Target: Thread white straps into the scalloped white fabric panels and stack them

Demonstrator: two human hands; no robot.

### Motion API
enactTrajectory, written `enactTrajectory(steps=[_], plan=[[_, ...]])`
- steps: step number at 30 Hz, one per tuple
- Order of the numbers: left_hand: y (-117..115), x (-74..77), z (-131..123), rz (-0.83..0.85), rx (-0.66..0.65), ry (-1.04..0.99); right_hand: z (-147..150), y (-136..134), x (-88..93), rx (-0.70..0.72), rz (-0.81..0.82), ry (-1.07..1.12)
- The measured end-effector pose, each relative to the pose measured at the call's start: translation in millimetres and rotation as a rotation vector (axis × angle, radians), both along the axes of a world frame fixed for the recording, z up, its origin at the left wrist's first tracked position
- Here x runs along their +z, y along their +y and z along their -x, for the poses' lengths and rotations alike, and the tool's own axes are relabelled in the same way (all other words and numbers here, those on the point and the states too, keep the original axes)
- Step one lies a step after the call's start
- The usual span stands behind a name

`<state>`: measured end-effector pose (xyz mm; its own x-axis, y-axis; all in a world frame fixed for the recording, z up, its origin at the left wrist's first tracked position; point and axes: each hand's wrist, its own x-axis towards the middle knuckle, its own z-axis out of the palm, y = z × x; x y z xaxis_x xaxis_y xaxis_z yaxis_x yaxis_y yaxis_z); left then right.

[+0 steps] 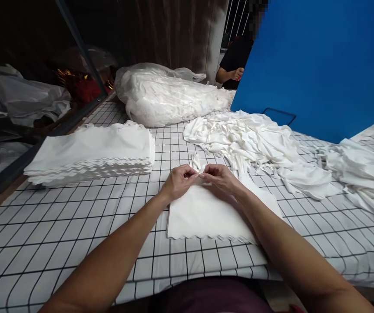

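Observation:
A white cloth piece [209, 213] with a wavy lower edge lies flat on the table in front of me. At its far edge, my left hand [183, 179] is closed in a pinch on a narrow white fabric strap [202, 168]. My right hand [221, 177] pinches the same strap from the other side, its fingertips almost meeting the left ones. Another short white strip [195, 161] sticks up just beyond the fingers. Exactly how the strap joins the cloth is hidden by my fingers.
Left stands a stack of folded white cloth pieces [95, 148]. Beyond lies a clear plastic bag of white fabric [173, 95]. Loose white pieces [245, 139] and another heap [362, 174] spread rightward on the checked tablecloth [76, 234]. A blue board [317, 65] partly hides another person's hand [237, 74].

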<state>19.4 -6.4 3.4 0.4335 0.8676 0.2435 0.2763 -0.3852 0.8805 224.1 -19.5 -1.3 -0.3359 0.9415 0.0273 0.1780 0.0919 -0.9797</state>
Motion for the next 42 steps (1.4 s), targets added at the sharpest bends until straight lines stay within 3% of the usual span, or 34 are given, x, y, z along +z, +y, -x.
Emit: enactTrajectory(steps=[9,14,26,35,42], plan=[[-14.0,-5.5,-2.3,-0.199,-0.186,0.32,-23.0,-5.9,24.3,0.219,0.035,-0.381],[-19.5,-0.7,-4.6,-0.074,-0.166,0.3,-23.3,-6.5,26.7,0.273,-0.012,-0.493],[-20.8,-0.6,-7.8,0.085,-0.131,0.294,-19.2,-9.2,28.2,0.306,-0.037,-0.457],[-20.6,4.7,-10.1,0.053,-0.095,0.401,-1.5,-15.9,22.7,0.245,-0.103,-0.401],[-18.7,-3.9,-7.2,0.017,-0.108,0.335,-9.2,-8.8,18.2,0.257,0.051,-0.346]])
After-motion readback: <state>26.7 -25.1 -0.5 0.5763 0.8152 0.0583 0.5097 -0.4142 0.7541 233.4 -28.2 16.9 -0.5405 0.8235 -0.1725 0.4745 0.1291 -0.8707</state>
